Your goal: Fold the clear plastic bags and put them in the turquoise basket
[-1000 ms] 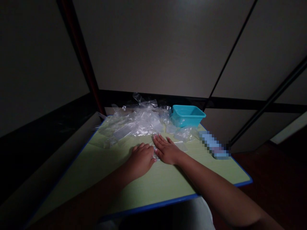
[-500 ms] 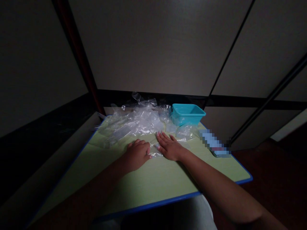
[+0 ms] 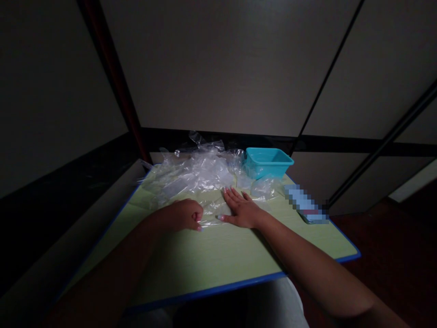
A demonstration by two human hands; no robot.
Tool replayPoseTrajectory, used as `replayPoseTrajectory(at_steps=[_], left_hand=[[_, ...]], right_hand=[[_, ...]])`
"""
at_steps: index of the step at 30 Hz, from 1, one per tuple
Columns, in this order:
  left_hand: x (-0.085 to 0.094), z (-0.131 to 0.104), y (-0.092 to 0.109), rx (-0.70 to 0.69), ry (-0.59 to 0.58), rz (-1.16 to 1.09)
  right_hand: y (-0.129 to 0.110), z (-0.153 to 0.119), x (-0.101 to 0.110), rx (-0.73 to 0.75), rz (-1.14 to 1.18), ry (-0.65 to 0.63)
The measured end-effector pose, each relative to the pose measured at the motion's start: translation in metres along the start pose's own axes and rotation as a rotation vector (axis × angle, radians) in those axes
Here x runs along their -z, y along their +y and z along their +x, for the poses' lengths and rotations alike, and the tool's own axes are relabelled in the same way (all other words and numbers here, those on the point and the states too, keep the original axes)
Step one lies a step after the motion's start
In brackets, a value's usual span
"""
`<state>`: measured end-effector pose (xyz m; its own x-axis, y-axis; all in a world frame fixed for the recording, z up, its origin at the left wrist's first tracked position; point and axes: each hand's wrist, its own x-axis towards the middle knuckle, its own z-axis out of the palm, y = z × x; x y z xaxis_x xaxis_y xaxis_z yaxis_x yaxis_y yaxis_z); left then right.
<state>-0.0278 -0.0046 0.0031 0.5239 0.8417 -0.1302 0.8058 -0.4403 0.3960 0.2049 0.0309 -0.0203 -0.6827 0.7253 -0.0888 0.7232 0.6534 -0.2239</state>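
Note:
A clear plastic bag [image 3: 211,208] lies flat on the light green table between my two hands. My right hand [image 3: 244,213] rests palm down on the bag's right part, fingers stretched forward and thumb pointing left. At the bag's left side, my left hand [image 3: 184,215] is curled into a fist, its thumb low near the bag's near edge. What the fist holds, if anything, is hidden. Just beyond both hands spreads a loose heap of crumpled clear plastic bags [image 3: 208,171].
A turquoise plastic basket [image 3: 269,171] stands at the table's far right, with more clear plastic [image 3: 264,187] before it. Near the right edge lies a blurred-out light blue item [image 3: 305,205]. The table [image 3: 218,264] has a blue rim; panelled walls rise behind and at left.
My left fist has slid left, uncovering more of the flat bag. The right hand stays in place, its thumb now reaching further left.

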Motion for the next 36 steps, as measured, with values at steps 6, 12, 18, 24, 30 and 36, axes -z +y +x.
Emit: replayPoseTrajectory(at_steps=[6,12,18,24,30,36], left_hand=[[0.015,0.001,-0.005,0.015,-0.183,-0.048],[0.019,-0.005,-0.013,0.065,-0.228,-0.104],[0.013,0.000,0.007,0.070,-0.021,-0.033],[-0.002,0.004,0.016,-0.032,0.043,0.100],[0.003,0.004,0.013,-0.080,-0.054,0.079],[0.019,-0.003,0.001,-0.033,-0.101,0.104]], right_hand=[[0.001,0.000,-0.001,0.010,0.001,0.009],[-0.001,-0.001,0.002,0.007,0.012,-0.004],[-0.001,0.000,0.002,-0.006,0.014,-0.009],[0.001,0.000,0.000,-0.006,0.008,0.000],[0.000,0.000,0.001,-0.003,0.013,0.006],[-0.001,-0.001,0.001,-0.010,0.023,0.007]])
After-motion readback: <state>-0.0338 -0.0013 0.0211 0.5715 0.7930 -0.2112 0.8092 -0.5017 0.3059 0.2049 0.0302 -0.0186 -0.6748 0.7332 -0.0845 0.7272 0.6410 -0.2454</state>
